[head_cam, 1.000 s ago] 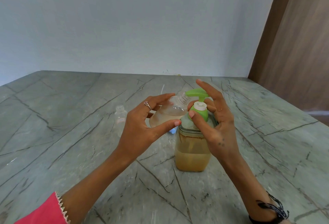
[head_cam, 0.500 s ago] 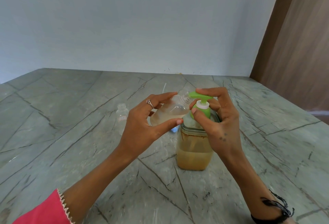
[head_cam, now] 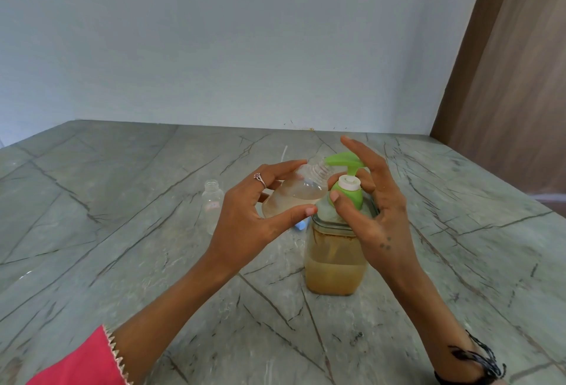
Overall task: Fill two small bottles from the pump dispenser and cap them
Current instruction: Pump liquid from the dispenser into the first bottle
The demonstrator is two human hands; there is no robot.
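Gripping tilted bottle (head_cam: pixel 295 197): left hand (head_cam: pixel 251 216) | right hand (head_cam: pixel 372 201) fingers raised

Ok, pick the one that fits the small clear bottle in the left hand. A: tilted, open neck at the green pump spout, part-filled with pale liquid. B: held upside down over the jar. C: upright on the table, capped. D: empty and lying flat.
A: the left hand holds the small clear plastic bottle tilted, its uncapped neck at the green pump spout, pale liquid inside.
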